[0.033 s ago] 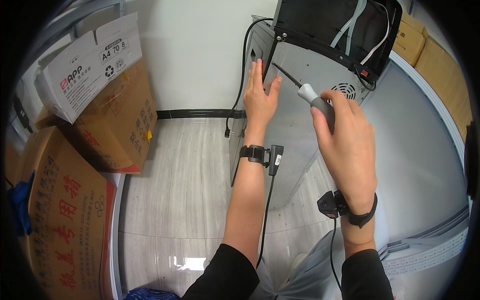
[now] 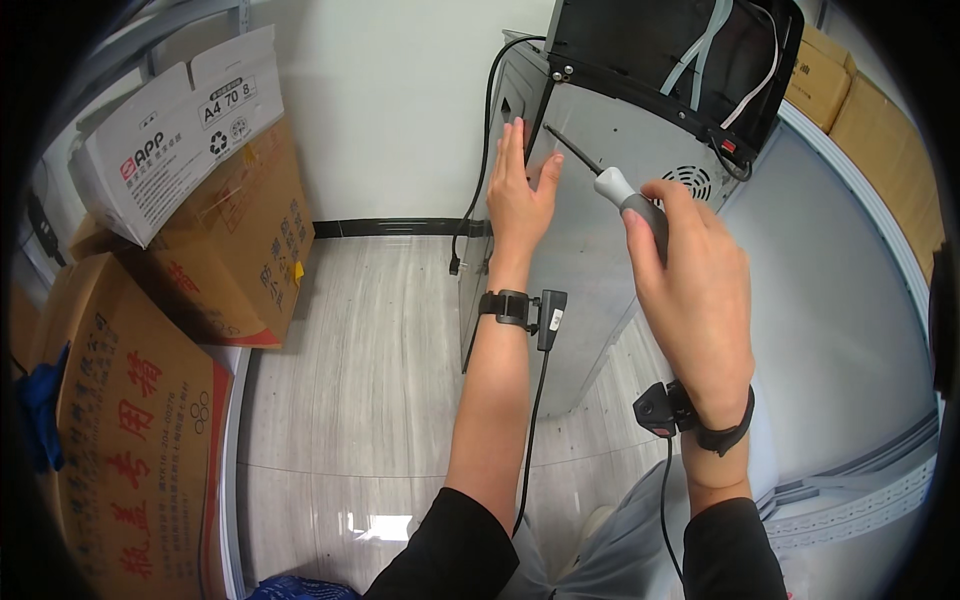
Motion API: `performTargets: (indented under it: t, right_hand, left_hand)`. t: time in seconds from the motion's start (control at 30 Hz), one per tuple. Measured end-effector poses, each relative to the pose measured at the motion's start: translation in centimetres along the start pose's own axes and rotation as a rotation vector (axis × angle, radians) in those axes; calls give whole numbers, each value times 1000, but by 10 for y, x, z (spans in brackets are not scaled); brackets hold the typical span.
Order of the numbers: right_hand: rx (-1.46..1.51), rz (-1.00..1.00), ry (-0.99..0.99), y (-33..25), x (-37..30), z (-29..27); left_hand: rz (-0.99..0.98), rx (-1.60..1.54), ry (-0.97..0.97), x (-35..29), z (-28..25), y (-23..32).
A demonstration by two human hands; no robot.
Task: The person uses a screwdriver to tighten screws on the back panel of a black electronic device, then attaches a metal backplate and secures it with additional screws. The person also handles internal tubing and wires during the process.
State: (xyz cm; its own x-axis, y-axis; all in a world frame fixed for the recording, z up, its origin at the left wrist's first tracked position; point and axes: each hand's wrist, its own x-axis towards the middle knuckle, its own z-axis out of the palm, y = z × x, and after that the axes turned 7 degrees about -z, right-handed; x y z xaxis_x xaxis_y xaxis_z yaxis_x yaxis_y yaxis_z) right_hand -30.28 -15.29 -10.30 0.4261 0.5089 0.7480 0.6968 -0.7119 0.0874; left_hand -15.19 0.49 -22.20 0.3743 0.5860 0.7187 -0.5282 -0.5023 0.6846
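My right hand (image 2: 697,300) is closed around the grey and white handle of a screwdriver (image 2: 615,187). Its dark shaft points up and left, with the tip at the left edge of a grey metal panel (image 2: 580,270), near the top. This panel is one face of a tall machine with a black upper part (image 2: 610,50). Against the machine's left corner, just below the screwdriver tip, my left hand (image 2: 520,205) lies with fingers stretched and thumb apart, holding nothing. Whether the tip sits in a screw is too small to tell.
A black cable (image 2: 488,130) hangs down the machine's left side to a plug near the floor. Cardboard boxes (image 2: 140,430) and a white carton (image 2: 190,125) are stacked at the left. A frosted, pale panel (image 2: 830,270) stands at the right, with more boxes (image 2: 880,140) behind it.
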Motion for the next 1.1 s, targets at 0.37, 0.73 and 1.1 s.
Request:
performTargets:
  t: [0.37,0.73,1.1]
  right_hand:
    - [64,99,-171,-2,8,0]
    - [0,26,-152,-2,-1,1]
    - [268,158,451,61,-25,29]
  left_hand:
    - [61,67,37,1,0,-5]
    - [60,49,26,3,0,-6]
    - [12,30,23,2,-1,-2]
